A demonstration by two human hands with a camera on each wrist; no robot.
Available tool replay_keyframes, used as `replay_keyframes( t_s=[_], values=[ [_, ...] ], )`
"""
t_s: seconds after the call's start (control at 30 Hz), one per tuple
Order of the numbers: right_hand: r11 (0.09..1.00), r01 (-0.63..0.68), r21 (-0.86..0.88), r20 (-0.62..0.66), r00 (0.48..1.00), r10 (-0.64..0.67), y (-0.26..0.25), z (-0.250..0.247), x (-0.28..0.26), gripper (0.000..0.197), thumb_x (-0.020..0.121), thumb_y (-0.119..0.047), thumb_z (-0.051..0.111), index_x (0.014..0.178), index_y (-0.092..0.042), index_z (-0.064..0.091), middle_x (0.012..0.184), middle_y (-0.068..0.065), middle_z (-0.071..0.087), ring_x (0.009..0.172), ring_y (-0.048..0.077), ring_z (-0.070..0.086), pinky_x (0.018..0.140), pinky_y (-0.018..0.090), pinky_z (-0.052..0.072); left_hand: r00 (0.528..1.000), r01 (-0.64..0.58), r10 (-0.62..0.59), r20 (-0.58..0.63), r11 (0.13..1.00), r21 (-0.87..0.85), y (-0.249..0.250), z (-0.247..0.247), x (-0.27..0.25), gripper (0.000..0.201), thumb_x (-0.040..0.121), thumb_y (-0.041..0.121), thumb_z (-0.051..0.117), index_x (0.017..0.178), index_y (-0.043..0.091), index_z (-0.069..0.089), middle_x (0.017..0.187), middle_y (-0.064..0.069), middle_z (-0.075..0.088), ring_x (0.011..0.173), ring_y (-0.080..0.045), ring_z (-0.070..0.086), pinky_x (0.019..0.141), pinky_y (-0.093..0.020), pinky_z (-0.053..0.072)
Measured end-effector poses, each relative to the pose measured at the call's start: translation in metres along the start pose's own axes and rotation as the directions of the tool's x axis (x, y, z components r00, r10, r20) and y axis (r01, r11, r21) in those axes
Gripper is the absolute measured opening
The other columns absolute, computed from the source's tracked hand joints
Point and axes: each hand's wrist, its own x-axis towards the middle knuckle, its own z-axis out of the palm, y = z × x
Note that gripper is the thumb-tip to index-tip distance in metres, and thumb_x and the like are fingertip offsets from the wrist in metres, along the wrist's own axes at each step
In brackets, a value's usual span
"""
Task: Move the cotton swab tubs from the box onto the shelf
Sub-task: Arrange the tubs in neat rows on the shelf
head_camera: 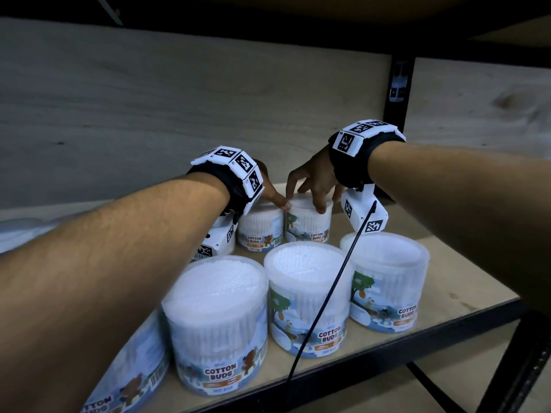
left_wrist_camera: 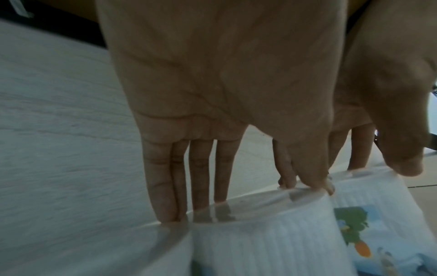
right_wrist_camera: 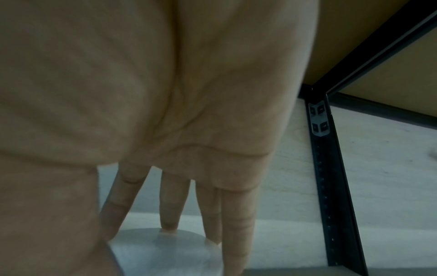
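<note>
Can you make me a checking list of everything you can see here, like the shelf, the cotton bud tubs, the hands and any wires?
Surface: wooden shelf board, black metal frame.
Job's things: back left tub and back right tub stand upright, close together; three front tubs in a row; another tub tilted at the lower left. The box is not in view.
Clutter: nothing seen.
Hands: left hand grips the back left tub from above; right hand grips the back right tub by its rim.
Cables: black strap hangs from the right wrist camera.
Surroundings: wooden back panel, black upright post.
</note>
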Motion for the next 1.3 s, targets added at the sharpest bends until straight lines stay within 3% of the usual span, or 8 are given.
replay_keyframes(
  t_s=[0.17, 0.3, 0.4, 0.5, 0.6, 0.77, 1.0, 1.3],
  values=[
    [1.000, 0.012, -0.012, 0.010, 1.000, -0.012, 0.003, 0.000, 0.004, 0.078, 0.080, 0.009, 0.072, 0.142, -0.030, 0.043, 0.153, 0.001, 0.043, 0.135, 0.024, 0.045, 0.070, 0.018, 0.050, 1.000, 0.013, -0.012, -0.007, 0.996, 0.092, 0.004, -0.003, -0.005, 0.078, 0.056, 0.089, 0.062, 0.081, 0.015, 0.067, 0.080, -0.007, 0.069, 0.084, -0.024, 0.067, 0.085, -0.031, 0.051],
    [1.000, 0.013, -0.015, 0.007, 1.000, -0.013, 0.005, -0.001, 0.007, 0.079, 0.079, 0.008, 0.073, 0.142, -0.030, 0.043, 0.151, 0.001, 0.045, 0.137, 0.024, 0.044, 0.080, 0.024, 0.051, 0.999, -0.018, 0.023, -0.036, 0.990, 0.136, 0.004, -0.005, -0.009, 0.055, 0.067, 0.082, 0.063, 0.062, 0.029, 0.048, 0.091, -0.009, 0.068, 0.092, -0.025, 0.070, 0.086, -0.037, 0.052],
    [0.998, 0.012, -0.055, -0.007, 1.000, -0.012, 0.005, -0.001, 0.008, 0.080, 0.078, 0.004, 0.075, 0.140, -0.034, 0.044, 0.151, -0.001, 0.046, 0.135, 0.025, 0.046, 0.097, 0.033, 0.050, 1.000, -0.015, 0.016, -0.011, 0.996, 0.089, 0.004, -0.001, -0.007, 0.097, 0.045, 0.098, 0.052, 0.094, 0.016, 0.068, 0.104, -0.011, 0.072, 0.102, -0.027, 0.067, 0.095, -0.040, 0.050],
    [0.998, 0.009, -0.070, -0.017, 1.000, -0.010, 0.005, -0.001, 0.010, 0.080, 0.078, 0.004, 0.075, 0.140, -0.036, 0.043, 0.151, -0.001, 0.045, 0.134, 0.026, 0.046, 0.095, 0.033, 0.050, 0.994, -0.084, 0.085, 0.071, 0.996, -0.022, 0.004, -0.003, -0.011, 0.073, 0.078, 0.067, 0.064, 0.130, 0.017, 0.059, 0.131, -0.003, 0.058, 0.122, -0.023, 0.054, 0.104, -0.037, 0.043],
    [0.998, -0.001, -0.069, -0.003, 1.000, 0.001, 0.004, -0.001, 0.009, 0.081, 0.078, 0.006, 0.074, 0.140, -0.035, 0.043, 0.153, -0.001, 0.042, 0.134, 0.027, 0.046, 0.095, 0.034, 0.050, 0.986, -0.122, 0.128, 0.102, 0.990, -0.065, 0.000, -0.003, -0.012, 0.058, 0.083, 0.040, 0.071, 0.136, 0.021, 0.055, 0.137, -0.003, 0.054, 0.123, -0.024, 0.052, 0.100, -0.037, 0.049],
    [0.995, -0.009, -0.096, 0.018, 1.000, 0.011, 0.003, -0.003, 0.006, 0.083, 0.078, 0.002, 0.076, 0.141, -0.037, 0.041, 0.153, 0.000, 0.043, 0.133, 0.028, 0.048, 0.100, 0.040, 0.050, 0.985, -0.140, 0.147, 0.088, 0.987, -0.078, 0.000, -0.004, -0.012, 0.063, 0.083, 0.039, 0.073, 0.139, 0.016, 0.053, 0.139, -0.005, 0.053, 0.125, -0.026, 0.053, 0.100, -0.035, 0.049],
    [0.997, 0.001, -0.077, 0.024, 1.000, 0.001, 0.003, 0.000, -0.004, 0.082, 0.078, 0.004, 0.076, 0.141, -0.037, 0.042, 0.153, 0.005, 0.040, 0.131, 0.029, 0.049, 0.087, 0.033, 0.054, 0.984, -0.154, 0.153, 0.096, 0.988, -0.002, 0.006, -0.009, -0.018, 0.060, 0.078, 0.056, 0.071, 0.121, 0.015, 0.065, 0.120, -0.005, 0.063, 0.106, -0.023, 0.062, 0.067, -0.023, 0.047],
    [0.996, 0.027, -0.086, 0.022, 0.999, -0.026, 0.004, 0.006, -0.023, 0.076, 0.081, 0.005, 0.073, 0.141, -0.032, 0.045, 0.152, 0.006, 0.039, 0.132, 0.027, 0.049, 0.055, 0.016, 0.053, 0.984, -0.155, 0.150, 0.099, 0.987, 0.038, 0.011, -0.014, -0.039, 0.059, 0.071, 0.067, 0.070, 0.108, 0.021, 0.072, 0.109, 0.000, 0.069, 0.083, -0.014, 0.062, 0.077, -0.028, 0.051]
  ],
)
